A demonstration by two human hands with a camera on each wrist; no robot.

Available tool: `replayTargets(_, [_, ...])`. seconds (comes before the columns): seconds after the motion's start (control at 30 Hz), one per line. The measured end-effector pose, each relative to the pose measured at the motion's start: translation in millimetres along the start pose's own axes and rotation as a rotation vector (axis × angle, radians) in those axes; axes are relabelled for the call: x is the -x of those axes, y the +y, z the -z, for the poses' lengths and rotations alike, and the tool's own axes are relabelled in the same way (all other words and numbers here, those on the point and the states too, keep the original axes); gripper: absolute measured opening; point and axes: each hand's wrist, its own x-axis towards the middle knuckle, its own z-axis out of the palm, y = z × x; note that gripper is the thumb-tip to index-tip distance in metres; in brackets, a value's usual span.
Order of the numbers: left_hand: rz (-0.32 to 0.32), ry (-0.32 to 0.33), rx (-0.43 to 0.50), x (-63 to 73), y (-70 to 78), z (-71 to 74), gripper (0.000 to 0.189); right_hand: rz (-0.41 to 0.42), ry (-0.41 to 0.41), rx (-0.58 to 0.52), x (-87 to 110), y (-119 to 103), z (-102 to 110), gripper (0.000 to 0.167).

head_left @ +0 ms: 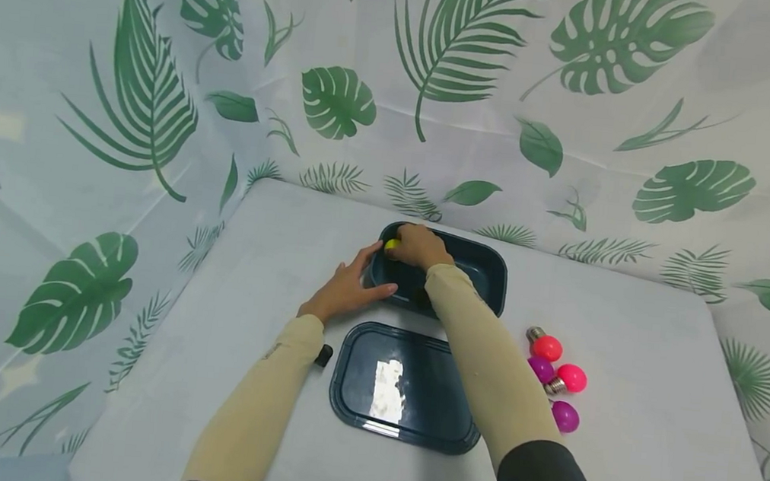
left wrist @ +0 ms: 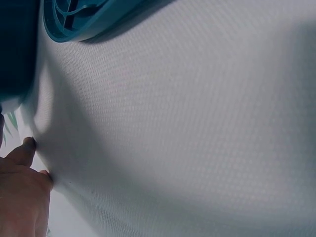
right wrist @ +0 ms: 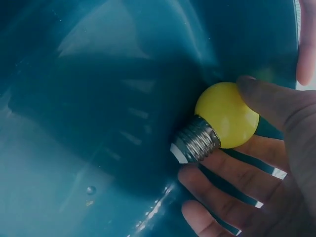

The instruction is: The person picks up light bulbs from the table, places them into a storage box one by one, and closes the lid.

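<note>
In the head view a dark blue-green plastic container (head_left: 481, 272) stands at the far middle of the table. Inside it, near the left end, my right hand (head_left: 423, 246) pinches a yellow light bulb (right wrist: 224, 116) between thumb and fingers. The bulb's silver screw base points away from the palm in the right wrist view, over the container floor. My left hand (head_left: 346, 290) is at the container's left end, fingers spread and touching or very near the rim, thumb extended along the near side. In the left wrist view that hand shows only partly.
The matching lid (head_left: 413, 396) lies flat in front of the container, partly under my right forearm. Several bulbs, pink (head_left: 572, 378) and purple (head_left: 565, 417), lie to the right. A small black object (head_left: 324, 355) sits by my left wrist. Leaf-print cloth (head_left: 335, 102) hangs behind the white table.
</note>
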Motion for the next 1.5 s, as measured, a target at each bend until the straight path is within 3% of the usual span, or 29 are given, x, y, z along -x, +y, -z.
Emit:
replayTargets(0.3, [0.022, -0.002, -0.008, -0.8, -2.2, -5.1, 0.102, 0.009, 0.012, -0.02, 5.6, 5.8, -0.8, 0.035])
replayTargets(0.57, [-0.007, 0.014, -0.011, 0.0, -2.5, -2.0, 0.1, 0.095, 0.065, 0.051, 14.7, 4.3, 7.3, 0.035])
replayTargets(0.77, [-0.013, 0.015, -0.02, -1.0, -0.6, -0.3, 0.101, 0.148, 0.121, 0.111, 29.7, 6.3, 15.0, 0.054])
replayTargets(1.03, [-0.062, 0.011, -0.037, -1.8, 0.9, -1.9, 0.101, 0.167, 0.224, 0.121, 73.2, 24.8, 23.1, 0.077])
replayTargets(1.3, [-0.038, 0.019, -0.048, -0.3, -0.5, -0.9, 0.103, 0.153, 0.347, 0.066, 134.0, 58.0, 15.2, 0.085])
replayTargets(1.5, [-0.06, 0.013, -0.031, 0.8, 2.7, -4.4, 0.102, 0.106, 0.406, 0.011, 179.6, 84.1, 3.4, 0.087])
